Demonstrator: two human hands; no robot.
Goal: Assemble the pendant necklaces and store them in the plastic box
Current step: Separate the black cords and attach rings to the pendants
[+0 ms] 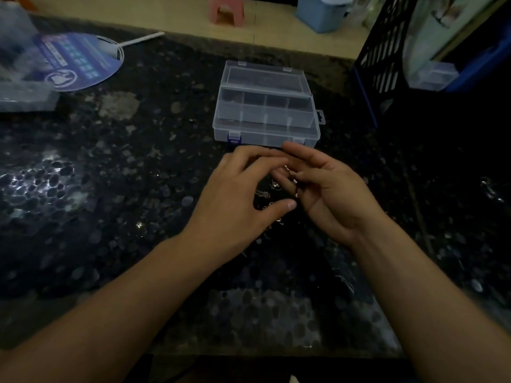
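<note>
A dark speckled stone counter [110,167] is seen in a dim room with a pale floor behind it. A clear plastic box [265,106] with dividers is set near the far edge, lid open, right by the hands. A round fan [80,62] is laid at the far left corner. Small shiny pendants [272,186] are pinched between the curled left hand [243,194] and right hand [329,189].

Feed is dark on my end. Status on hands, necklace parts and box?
Left hand and right hand together over small metal pieces, grip unclear. Plastic box open just beyond them. Nothing in the way.
</note>
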